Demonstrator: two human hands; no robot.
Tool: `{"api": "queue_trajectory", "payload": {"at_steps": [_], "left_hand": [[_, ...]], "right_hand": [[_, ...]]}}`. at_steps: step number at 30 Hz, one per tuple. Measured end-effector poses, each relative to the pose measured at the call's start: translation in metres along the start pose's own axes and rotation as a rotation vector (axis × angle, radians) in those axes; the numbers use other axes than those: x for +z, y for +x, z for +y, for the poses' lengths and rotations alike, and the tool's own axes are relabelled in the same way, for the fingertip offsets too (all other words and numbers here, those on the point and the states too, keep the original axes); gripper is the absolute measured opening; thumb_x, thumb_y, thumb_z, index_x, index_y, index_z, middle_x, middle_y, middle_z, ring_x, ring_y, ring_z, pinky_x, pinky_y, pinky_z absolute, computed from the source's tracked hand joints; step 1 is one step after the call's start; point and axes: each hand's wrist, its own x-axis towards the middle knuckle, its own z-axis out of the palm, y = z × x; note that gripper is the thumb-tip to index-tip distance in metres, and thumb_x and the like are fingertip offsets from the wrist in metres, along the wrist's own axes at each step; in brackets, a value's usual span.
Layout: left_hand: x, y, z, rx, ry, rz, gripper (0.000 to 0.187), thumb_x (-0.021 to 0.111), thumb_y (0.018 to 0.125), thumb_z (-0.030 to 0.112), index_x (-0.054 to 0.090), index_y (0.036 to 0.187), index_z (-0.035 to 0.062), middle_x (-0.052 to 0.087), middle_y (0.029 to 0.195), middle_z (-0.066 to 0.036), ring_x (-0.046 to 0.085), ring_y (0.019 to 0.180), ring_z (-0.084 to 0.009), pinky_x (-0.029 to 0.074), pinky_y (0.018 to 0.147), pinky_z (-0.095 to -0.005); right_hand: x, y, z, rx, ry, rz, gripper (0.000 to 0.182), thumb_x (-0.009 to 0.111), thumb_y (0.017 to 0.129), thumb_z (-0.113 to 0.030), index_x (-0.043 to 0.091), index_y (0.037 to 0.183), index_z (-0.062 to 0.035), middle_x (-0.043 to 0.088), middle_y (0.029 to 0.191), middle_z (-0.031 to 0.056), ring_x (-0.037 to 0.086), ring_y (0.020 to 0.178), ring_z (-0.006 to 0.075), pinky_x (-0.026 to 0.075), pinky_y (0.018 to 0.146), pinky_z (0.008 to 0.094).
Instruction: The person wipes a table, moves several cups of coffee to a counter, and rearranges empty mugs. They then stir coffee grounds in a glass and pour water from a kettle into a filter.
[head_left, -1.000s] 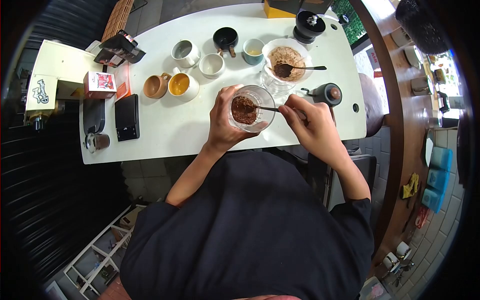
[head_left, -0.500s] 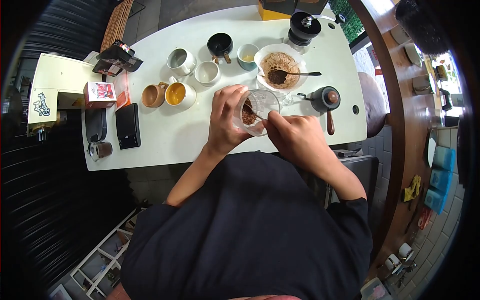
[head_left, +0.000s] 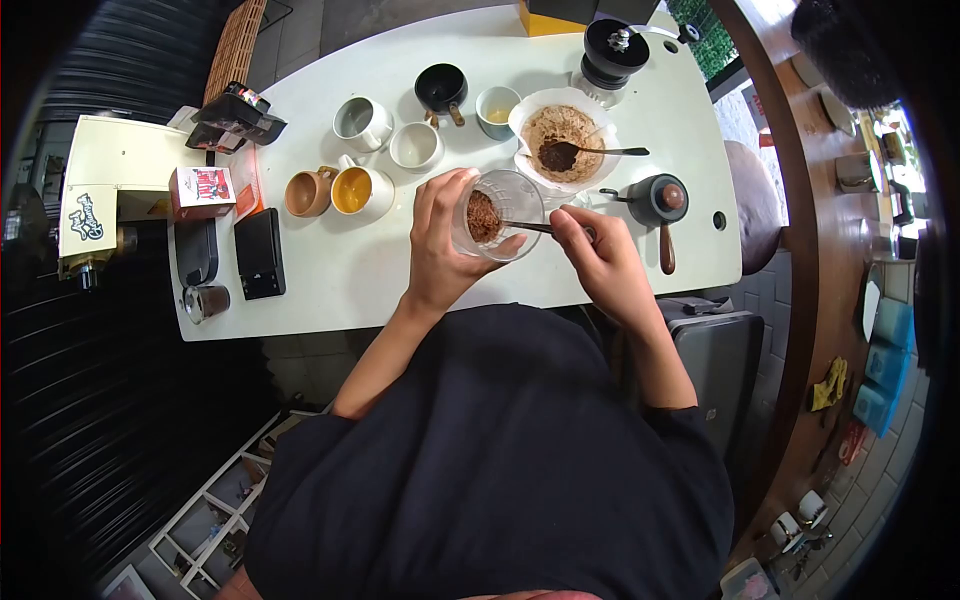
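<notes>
My left hand [head_left: 440, 240] is wrapped round a clear glass [head_left: 520, 195], tilted, with brown grounds [head_left: 484, 217] inside. In my right hand [head_left: 603, 255] is the handle of a spoon [head_left: 525, 227], whose far end reaches into the glass by the grounds. Beyond the glass stands a paper filter [head_left: 525, 118] holding wet-looking grounds, with a dark spoon [head_left: 615, 151] resting in it. A small dark pot [head_left: 655, 200] with a wooden handle sits to the right of my right hand.
Several cups, among them a white mug [head_left: 376, 190] and a black cup [head_left: 440, 88], stand beyond my left hand. A hand grinder [head_left: 612, 55] is at the back right. Further left on the table [head_left: 330, 280] are a black scale [head_left: 259, 255] and a red-white box [head_left: 203, 192].
My right hand has moved right, drawing the spoon handle away from the glass's rim. My left hand and the glass have shifted slightly left, and the glass opening is turned more to the right.
</notes>
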Motion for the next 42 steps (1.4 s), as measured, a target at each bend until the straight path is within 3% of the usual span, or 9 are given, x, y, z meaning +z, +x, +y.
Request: {"api": "queue_trajectory", "payload": {"at_steps": [17,25,27,29,31,33,34,38,42], "left_hand": [[0.005,0.004,0.007,-0.145,-0.1,-0.014,0.09,0.095,0.065,0.025,0.047,0.137,0.0008,0.059,0.123,-0.016,0.061,0.113,-0.0309,0.052,0.094,-0.0431],[0.01,0.008,0.001,-0.149,-0.042,-0.059,0.093,0.095,0.065,0.017,0.043,0.14,0.0005,0.062,0.122,-0.016,0.065,0.113,-0.0252,0.053,0.097,-0.0372],[0.01,0.007,0.0,-0.144,-0.046,-0.063,0.093,0.095,0.065,0.016,0.043,0.14,0.0005,0.062,0.122,-0.016,0.064,0.113,-0.0251,0.053,0.098,-0.0372],[0.01,0.006,0.0,-0.17,-0.054,-0.079,0.092,0.094,0.065,0.016,0.042,0.14,0.0007,0.062,0.122,-0.016,0.064,0.113,-0.0255,0.053,0.098,-0.0376],[0.01,0.005,0.0,-0.177,-0.057,-0.077,0.092,0.094,0.066,0.016,0.042,0.14,0.0008,0.062,0.122,-0.016,0.064,0.113,-0.0256,0.053,0.098,-0.0378],[0.01,0.003,-0.001,-0.188,-0.057,-0.076,0.092,0.094,0.066,0.016,0.042,0.14,0.0009,0.062,0.122,-0.016,0.064,0.113,-0.0258,0.054,0.098,-0.038],[0.01,0.001,-0.002,-0.192,-0.052,-0.077,0.092,0.094,0.065,0.016,0.042,0.14,0.0011,0.062,0.122,-0.016,0.064,0.113,-0.0259,0.054,0.098,-0.0382],[0.008,-0.001,-0.002,-0.217,-0.04,-0.083,0.093,0.094,0.065,0.017,0.042,0.141,0.0017,0.062,0.123,-0.016,0.064,0.113,-0.0261,0.054,0.098,-0.0386],[0.008,-0.004,-0.003,-0.232,-0.045,-0.068,0.093,0.094,0.065,0.018,0.043,0.14,0.0016,0.062,0.123,-0.016,0.064,0.114,-0.0258,0.053,0.099,-0.0383]], "right_hand": [[-0.028,0.001,0.001,0.063,0.071,0.055,0.04,0.054,0.105,-0.026,0.064,0.099,0.0121,0.051,0.065,0.0012,0.043,0.062,0.0083,0.037,0.056,0.0303],[-0.055,0.006,0.003,0.018,0.223,0.17,0.039,0.052,0.107,-0.026,0.062,0.084,0.0035,0.04,0.062,-0.0107,0.033,0.057,-0.0004,0.024,0.05,0.0237],[-0.057,0.01,0.003,-0.004,0.174,0.251,0.036,0.054,0.106,-0.022,0.059,0.081,0.0029,0.039,0.057,-0.0076,0.031,0.052,0.0022,0.023,0.047,0.0256],[-0.061,0.012,0.003,-0.195,-0.246,0.337,0.033,0.055,0.105,-0.018,0.057,0.078,0.0015,0.04,0.053,-0.0007,0.03,0.047,0.0051,0.023,0.045,0.028],[-0.055,0.012,0.0,-0.245,-0.322,0.346,0.028,0.059,0.102,-0.016,0.056,0.078,-0.0017,0.046,0.053,0.0065,0.042,0.042,0.0112,0.031,0.042,0.0315],[-0.049,0.016,0.015,-0.578,-0.923,0.298,0.025,0.063,0.099,-0.017,0.053,0.08,-0.0048,0.053,0.055,0.0066,0.055,0.044,0.0177,0.041,0.043,0.0346],[-0.045,0.016,0.016,-0.566,-0.993,0.281,0.025,0.065,0.097,-0.018,0.051,0.08,-0.0069,0.055,0.057,0.0058,0.061,0.049,0.0232,0.045,0.044,0.037],[-0.044,0.009,0.0,-0.603,-1.009,0.327,0.025,0.067,0.095,-0.015,0.05,0.079,-0.0067,0.053,0.055,0.0048,0.059,0.047,0.0223,0.044,0.044,0.0365],[-0.038,-0.011,-0.024,-0.625,-0.74,0.22,0.026,0.07,0.091,-0.01,0.049,0.076,-0.0063,0.051,0.054,0.0056,0.057,0.045,0.0235,0.045,0.044,0.0383]]}}
